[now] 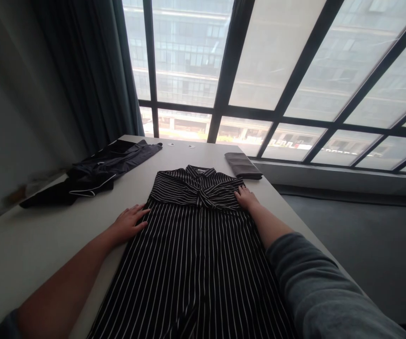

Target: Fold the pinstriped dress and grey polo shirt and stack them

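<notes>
A black garment with thin white stripes [196,254] lies flat on the white table [29,245], collar pointing toward the window. Its sleeves are folded across the chest into a band below the collar. My left hand [129,223] lies flat with fingers spread on the table at the garment's left edge, fingertips touching the fabric. My right hand [246,197] rests flat on the right end of the folded sleeve band, fingers stretched out. Neither hand grips anything.
A dark garment with white piping [100,169] lies heaped at the table's far left. A folded dark grey cloth [242,165] sits at the far right edge. Two small round white objects [190,146] lie near the window. Dark curtains hang left; the floor drops away right.
</notes>
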The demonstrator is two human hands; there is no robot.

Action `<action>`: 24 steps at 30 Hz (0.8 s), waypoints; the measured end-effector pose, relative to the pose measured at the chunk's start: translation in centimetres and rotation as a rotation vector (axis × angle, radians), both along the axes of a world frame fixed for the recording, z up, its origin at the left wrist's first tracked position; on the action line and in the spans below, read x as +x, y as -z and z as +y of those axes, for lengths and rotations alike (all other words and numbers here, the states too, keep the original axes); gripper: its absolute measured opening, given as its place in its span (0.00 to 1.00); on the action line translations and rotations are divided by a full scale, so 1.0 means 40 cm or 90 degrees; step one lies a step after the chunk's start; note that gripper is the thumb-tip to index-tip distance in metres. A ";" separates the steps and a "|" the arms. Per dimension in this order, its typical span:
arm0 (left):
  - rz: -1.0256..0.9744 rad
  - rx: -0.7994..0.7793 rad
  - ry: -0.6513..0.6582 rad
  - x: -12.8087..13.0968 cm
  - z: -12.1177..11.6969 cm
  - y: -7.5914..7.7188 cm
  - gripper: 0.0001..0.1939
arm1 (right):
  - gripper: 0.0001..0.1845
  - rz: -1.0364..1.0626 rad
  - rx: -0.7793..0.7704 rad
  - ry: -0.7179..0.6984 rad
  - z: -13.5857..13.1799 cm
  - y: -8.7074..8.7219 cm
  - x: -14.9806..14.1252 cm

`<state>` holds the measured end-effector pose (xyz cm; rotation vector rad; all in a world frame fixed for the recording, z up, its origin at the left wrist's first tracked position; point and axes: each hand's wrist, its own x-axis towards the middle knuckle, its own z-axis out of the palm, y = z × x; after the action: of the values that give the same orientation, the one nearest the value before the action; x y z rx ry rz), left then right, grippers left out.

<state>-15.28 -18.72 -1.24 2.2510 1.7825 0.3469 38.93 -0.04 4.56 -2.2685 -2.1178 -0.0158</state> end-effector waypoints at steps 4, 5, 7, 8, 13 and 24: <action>0.007 0.009 0.006 -0.005 0.005 0.007 0.34 | 0.41 -0.008 -0.010 -0.005 0.006 0.016 0.028; 0.010 0.011 0.008 -0.006 0.007 0.010 0.34 | 0.42 -0.009 -0.009 -0.004 0.007 0.016 0.027; 0.014 0.014 0.010 -0.008 0.011 0.014 0.34 | 0.41 -0.013 0.000 -0.001 0.006 0.015 0.021; 0.016 0.016 0.010 -0.009 0.011 0.015 0.34 | 0.41 -0.015 0.006 0.001 0.003 0.012 0.017; 0.025 0.018 0.003 -0.002 0.006 0.008 0.34 | 0.39 -0.032 0.060 0.002 -0.028 -0.014 0.000; 0.063 0.093 -0.004 0.013 -0.146 0.054 0.33 | 0.40 -0.040 0.081 -0.171 -0.349 -0.021 0.120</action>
<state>-14.74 -24.55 -3.40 2.4015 1.8709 0.3850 43.75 -14.00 5.41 -1.9246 -2.3600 -0.2103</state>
